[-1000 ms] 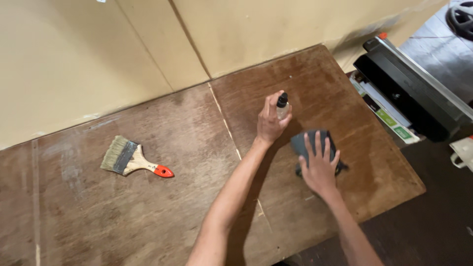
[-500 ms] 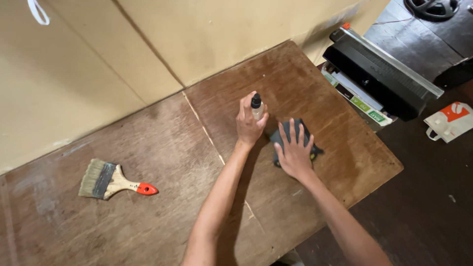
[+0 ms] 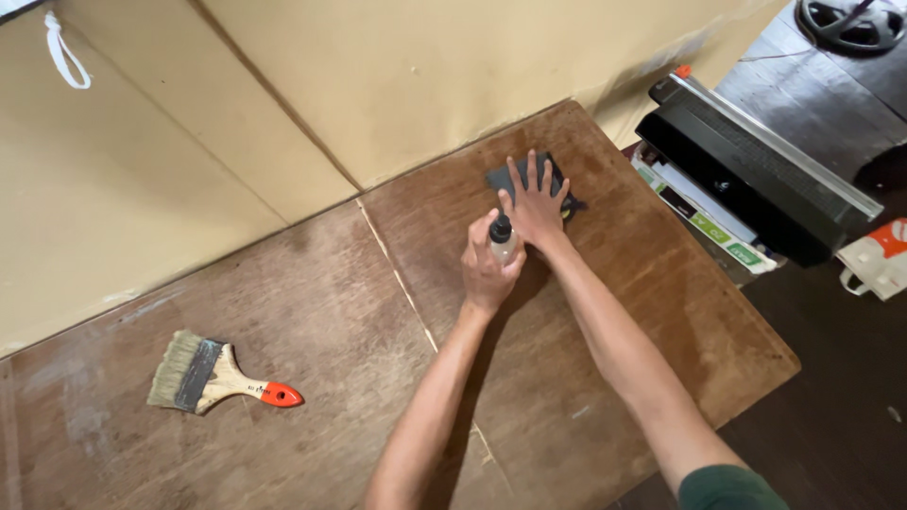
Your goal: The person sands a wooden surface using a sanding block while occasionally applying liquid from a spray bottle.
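While my right hand (image 3: pixel 535 210) lies flat with fingers spread on the dark cloth (image 3: pixel 515 178), pressing it to the counter (image 3: pixel 614 312) near the far edge by the wall (image 3: pixel 397 76), my left hand (image 3: pixel 489 269) is wrapped tight around the small spray bottle (image 3: pixel 502 240). The bottle stands upright in my fist, its black cap poking out on top, just beside my right wrist. So: left hand closed on the bottle, right hand open, palm down on the cloth, gripping nothing. The cloth shows past my fingertips, close to the seam where the counter meets the wall. Well off to my left, the brush (image 3: pixel 215 377) with its orange-tipped handle lies flat on the wood, apart from everything. To my right, past the counter's end, sits a long black machine (image 3: pixel 756 179) with a metal rail.
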